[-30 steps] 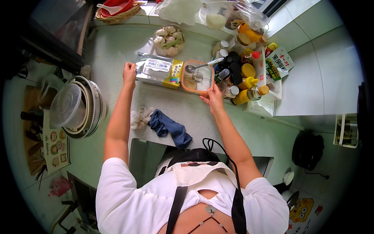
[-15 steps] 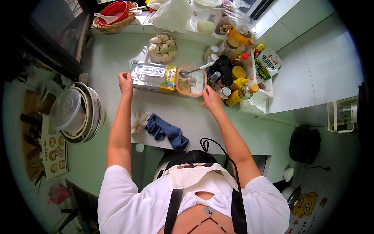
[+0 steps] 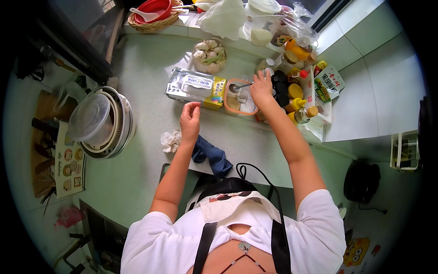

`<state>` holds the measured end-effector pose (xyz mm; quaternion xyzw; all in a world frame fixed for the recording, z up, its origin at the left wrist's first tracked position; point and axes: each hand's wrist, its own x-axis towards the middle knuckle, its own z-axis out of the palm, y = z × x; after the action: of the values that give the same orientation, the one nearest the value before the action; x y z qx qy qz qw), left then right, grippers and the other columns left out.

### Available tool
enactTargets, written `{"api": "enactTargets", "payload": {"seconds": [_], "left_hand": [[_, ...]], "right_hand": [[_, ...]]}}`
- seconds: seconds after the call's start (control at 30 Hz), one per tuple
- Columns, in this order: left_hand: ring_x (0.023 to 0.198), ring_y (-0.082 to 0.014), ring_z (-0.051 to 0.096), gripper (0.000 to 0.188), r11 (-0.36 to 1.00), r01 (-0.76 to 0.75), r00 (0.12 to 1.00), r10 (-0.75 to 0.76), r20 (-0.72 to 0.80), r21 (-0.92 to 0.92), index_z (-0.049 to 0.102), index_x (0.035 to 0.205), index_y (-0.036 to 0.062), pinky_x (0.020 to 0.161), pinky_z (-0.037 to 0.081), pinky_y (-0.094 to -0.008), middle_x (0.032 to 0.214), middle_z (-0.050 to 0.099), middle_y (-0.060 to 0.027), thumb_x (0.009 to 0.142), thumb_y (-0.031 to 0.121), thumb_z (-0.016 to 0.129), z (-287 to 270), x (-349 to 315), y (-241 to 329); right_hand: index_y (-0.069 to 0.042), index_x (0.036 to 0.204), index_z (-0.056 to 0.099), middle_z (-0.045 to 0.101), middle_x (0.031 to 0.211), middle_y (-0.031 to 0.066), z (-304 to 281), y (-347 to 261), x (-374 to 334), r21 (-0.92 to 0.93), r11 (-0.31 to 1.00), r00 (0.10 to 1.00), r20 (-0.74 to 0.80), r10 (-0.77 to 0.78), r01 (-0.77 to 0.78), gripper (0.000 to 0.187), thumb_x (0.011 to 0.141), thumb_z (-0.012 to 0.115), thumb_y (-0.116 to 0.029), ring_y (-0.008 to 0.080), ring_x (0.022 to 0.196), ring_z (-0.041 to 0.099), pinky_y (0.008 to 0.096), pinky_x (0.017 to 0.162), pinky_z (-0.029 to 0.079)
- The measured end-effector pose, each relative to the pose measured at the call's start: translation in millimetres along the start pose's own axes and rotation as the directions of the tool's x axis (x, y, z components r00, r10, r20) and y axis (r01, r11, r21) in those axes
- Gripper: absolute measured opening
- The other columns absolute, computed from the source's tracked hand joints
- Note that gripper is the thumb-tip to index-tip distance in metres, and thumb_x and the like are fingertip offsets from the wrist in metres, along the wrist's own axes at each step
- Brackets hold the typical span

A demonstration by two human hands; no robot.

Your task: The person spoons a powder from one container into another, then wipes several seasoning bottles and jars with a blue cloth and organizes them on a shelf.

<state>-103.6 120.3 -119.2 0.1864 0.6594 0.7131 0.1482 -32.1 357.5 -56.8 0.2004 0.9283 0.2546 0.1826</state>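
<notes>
My right hand (image 3: 262, 91) lies over the handle of a metal spoon (image 3: 234, 87), fingers stretched toward the seasoning bottles; whether it grips the handle is hidden. The spoon rests in an orange-rimmed clear box (image 3: 226, 103) with compartments holding pale and white granules. Left of that box is a silver and yellow pack of wipes (image 3: 214, 98). My left hand (image 3: 190, 118) hovers just in front of the pack, its fingers curled together with nothing visible in them. A blue cloth (image 3: 214, 157) and a crumpled white tissue (image 3: 170, 141) lie nearer to me.
A bowl of garlic (image 3: 210, 55) stands behind the wipes. Several dark-capped bottles and jars (image 3: 282, 93) crowd a white rack (image 3: 325, 109) at right. Stacked bowls and colanders (image 3: 123, 121) stand at left. A wicker basket (image 3: 157, 25) is on the back ledge.
My right hand has moved from the box's front right corner up over the spoon handle. My left hand has come right and nearer, from the pack's left end to its front.
</notes>
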Motion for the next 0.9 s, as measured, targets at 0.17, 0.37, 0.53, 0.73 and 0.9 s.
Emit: {"api": "enactTargets", "payload": {"seconds": [0.17, 0.37, 0.53, 0.73, 0.9], "left_hand": [[0.086, -0.0092, 0.052, 0.012, 0.998, 0.066, 0.998, -0.066, 0.023, -0.003, 0.054, 0.095, 0.0002, 0.080, 0.040, -0.0217, 0.090, 0.057, -0.0034, 0.086, 0.006, 0.049, 6, -3, -11], [0.080, -0.0105, 0.054, 0.013, 0.999, 0.043, 0.998, -0.042, 0.038, -0.014, 0.055, 0.094, 0.0000, 0.073, 0.043, -0.0232, 0.086, 0.059, -0.0050, 0.085, 0.008, 0.050, 13, -6, -24], [0.081, -0.0111, 0.055, 0.013, 0.998, 0.055, 0.996, -0.053, 0.069, -0.026, 0.054, 0.094, -0.0004, 0.074, 0.043, -0.0234, 0.087, 0.059, -0.0054, 0.085, 0.008, 0.050, 16, -8, -23], [0.082, -0.0108, 0.055, 0.013, 0.995, 0.092, 0.988, -0.088, 0.125, -0.026, 0.053, 0.095, -0.0003, 0.074, 0.043, -0.0231, 0.087, 0.059, -0.0051, 0.084, 0.007, 0.049, 12, -19, -32], [0.088, -0.0117, 0.053, 0.014, 0.982, 0.186, 0.966, -0.176, 0.189, -0.038, 0.052, 0.097, -0.0017, 0.082, 0.041, -0.0241, 0.091, 0.056, -0.0054, 0.085, 0.006, 0.049, 11, -31, -27]], "right_hand": [[-0.013, 0.095, 0.067, 0.056, 0.109, 0.0052, 21, 3, 14, -0.056, 0.998, 0.998, -0.057, -0.029, 0.026, 0.028, 0.083, 0.042, -0.020, 0.0244, 0.121, 0.034, 0.0499, 0.104, 0.006], [-0.010, 0.085, 0.069, 0.058, 0.100, 0.0046, 10, 14, 15, 0.003, 0.997, 0.989, -0.125, -0.082, 0.083, 0.026, 0.081, 0.045, -0.020, 0.0241, 0.116, 0.039, 0.0482, 0.104, 0.006], [-0.011, 0.084, 0.068, 0.057, 0.094, 0.0048, -10, 20, -2, -0.040, 0.991, 0.943, -0.302, -0.137, 0.131, 0.025, 0.081, 0.045, -0.019, 0.0227, 0.110, 0.042, 0.0476, 0.104, 0.010], [-0.010, 0.083, 0.067, 0.056, 0.096, 0.0081, -5, 8, -56, 0.186, 0.974, 0.991, -0.070, -0.118, 0.129, 0.022, 0.080, 0.047, -0.019, 0.0228, 0.097, 0.050, 0.0447, 0.097, 0.024], [-0.007, 0.087, 0.064, 0.054, 0.100, 0.0110, 24, -18, -90, 0.540, 0.842, 0.996, -0.081, 0.027, 0.021, 0.021, 0.073, 0.059, -0.021, 0.0253, 0.097, 0.051, 0.0395, 0.092, 0.030]]}}
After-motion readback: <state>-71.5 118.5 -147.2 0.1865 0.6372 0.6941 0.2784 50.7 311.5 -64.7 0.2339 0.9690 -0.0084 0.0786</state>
